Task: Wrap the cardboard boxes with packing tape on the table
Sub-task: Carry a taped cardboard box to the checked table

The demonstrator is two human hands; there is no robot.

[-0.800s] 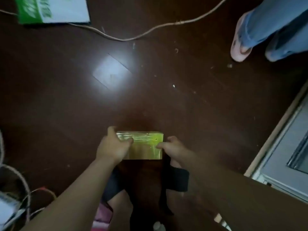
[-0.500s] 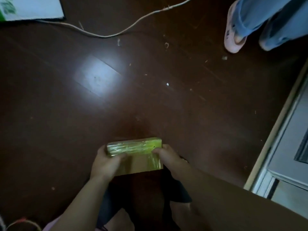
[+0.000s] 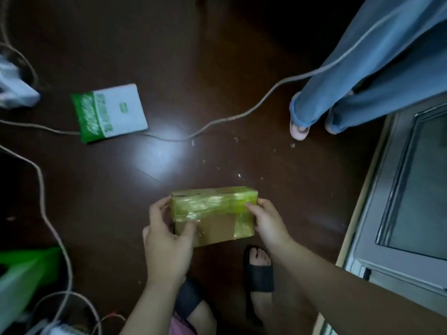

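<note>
A small cardboard box (image 3: 217,226), wrapped over its top and right side in shiny yellowish tape, is held in the air above a dark wooden floor. My left hand (image 3: 167,240) grips its left end, thumb across the near face. My right hand (image 3: 268,221) grips the right end, fingers curled over the taped edge. No tape roll is in view.
Another person's legs in blue trousers and pink slippers (image 3: 300,128) stand at the upper right. A cable (image 3: 217,122) snakes across the floor past a green and white packet (image 3: 111,112). A grey cabinet (image 3: 406,194) lines the right edge. My own feet in black sandals (image 3: 258,272) are below the box.
The view has swung, so the packet and the legs sit lower in frame. The box has tilted, showing more of its near face; both hands keep their grip.
</note>
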